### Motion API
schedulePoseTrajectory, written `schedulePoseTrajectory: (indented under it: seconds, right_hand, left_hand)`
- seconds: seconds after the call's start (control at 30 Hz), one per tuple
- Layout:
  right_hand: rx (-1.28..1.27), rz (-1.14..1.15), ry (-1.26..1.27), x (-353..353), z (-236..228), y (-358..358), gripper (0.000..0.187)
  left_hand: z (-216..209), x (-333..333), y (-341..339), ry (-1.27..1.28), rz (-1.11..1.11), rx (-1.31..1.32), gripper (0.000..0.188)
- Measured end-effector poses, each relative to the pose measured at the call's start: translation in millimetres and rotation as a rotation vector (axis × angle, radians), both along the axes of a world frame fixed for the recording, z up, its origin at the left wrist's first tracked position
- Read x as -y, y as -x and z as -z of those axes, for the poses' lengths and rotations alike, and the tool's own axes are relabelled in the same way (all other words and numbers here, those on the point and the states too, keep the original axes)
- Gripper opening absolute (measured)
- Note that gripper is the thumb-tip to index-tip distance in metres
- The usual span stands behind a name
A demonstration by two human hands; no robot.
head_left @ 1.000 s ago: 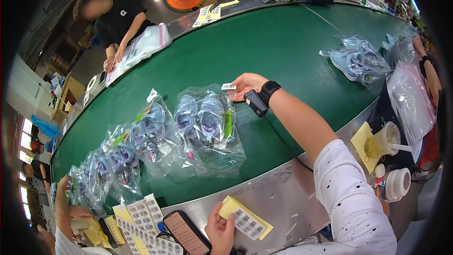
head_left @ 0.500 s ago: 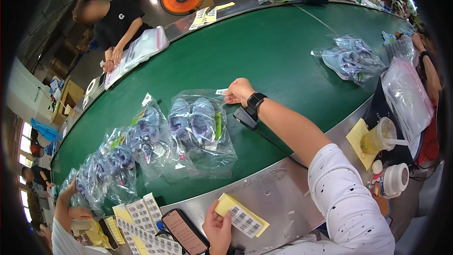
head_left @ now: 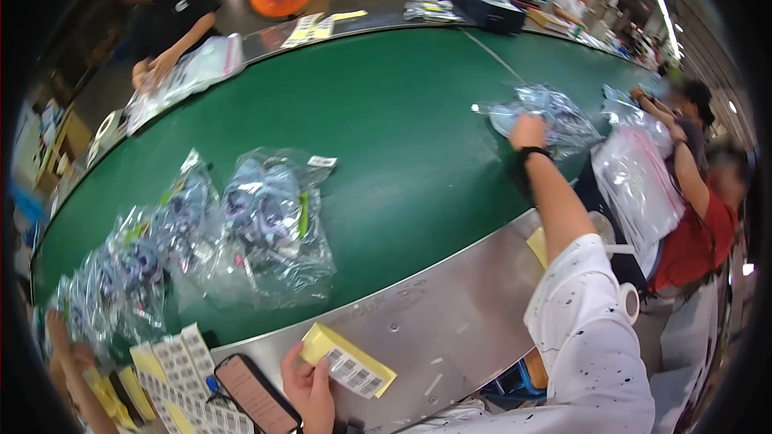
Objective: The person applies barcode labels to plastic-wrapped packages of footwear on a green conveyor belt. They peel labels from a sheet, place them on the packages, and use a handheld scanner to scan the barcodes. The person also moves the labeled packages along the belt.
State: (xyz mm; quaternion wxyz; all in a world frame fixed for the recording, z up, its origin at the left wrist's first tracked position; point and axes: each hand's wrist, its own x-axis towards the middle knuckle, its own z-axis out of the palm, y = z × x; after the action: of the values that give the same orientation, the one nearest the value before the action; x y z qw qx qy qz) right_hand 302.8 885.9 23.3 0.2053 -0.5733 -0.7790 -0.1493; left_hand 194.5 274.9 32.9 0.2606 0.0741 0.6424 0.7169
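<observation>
My left hand [head_left: 310, 390] pinches a yellow-backed sheet of barcode stickers [head_left: 350, 360] over the metal table edge. On the far right of the green belt, my right hand [head_left: 528, 133] reaches over a clear bag of light-blue shoes [head_left: 555, 112]. Its fingers are blurred and partly hidden, so their grip on the bag is unclear. Left of centre lies another clear bag with a pair of light-blue shoes [head_left: 269, 205], a white barcode sticker [head_left: 322, 161] at its upper right corner. Further left, several similar bagged shoes [head_left: 133, 269] overlap in a row.
A phone [head_left: 256, 394] and barcode sheets [head_left: 181, 370] lie beside my left hand. Stacked clear bags [head_left: 635, 185] stand at right near a person in red [head_left: 700, 233]. Across the green belt [head_left: 386, 128], a person in black [head_left: 173, 24] handles more bags. Another person's arm [head_left: 72, 370] shows at lower left.
My right hand has left the sticker at the near bag's corner and moved right to the other bagged shoes. The view has turned right; my left hand still holds the sticker sheet.
</observation>
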Motion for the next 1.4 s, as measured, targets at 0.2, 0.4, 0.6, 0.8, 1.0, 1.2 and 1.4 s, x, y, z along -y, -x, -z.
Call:
schedulePoseTrajectory:
  seconds: [0.2, 0.4, 0.6, 0.8, 1.0, 1.2, 1.4]
  right_hand:
    - [0.197, -0.331, 0.106, 35, 1, 5, 0.020]
    - [-0.501, -1.064, 0.696, 224, -36, 108, 0.036]
    - [-0.439, -1.642, 0.957, 397, -70, 75, 0.021]
    - [-0.542, -1.561, 0.970, 421, -56, 61, 0.011]
    - [-0.533, -1.628, 0.663, 421, -54, 53, 0.012]
    - [-0.420, -1.743, 0.491, 416, -77, 46, 0.012]
    - [-0.841, -1.478, 0.620, 335, -144, 114, 0.004]
  left_hand:
    - [1, 2, 3, 0.025, 0.023, -0.015, 0.027]
    - [2, 6, 5, 0.029, 0.031, -0.022, 0.024]
    - [-25, -1, 2, 0.058, 0.058, -0.142, 0.022]
    - [-40, 1, 4, 0.108, 0.096, -0.224, 0.021]
    - [-30, 2, 7, 0.121, 0.179, -0.110, 0.031]
    - [-35, -12, 9, -0.044, 0.322, 0.058, 0.052]
    - [-10, -7, 14, 0.018, 0.116, -0.022, 0.048]
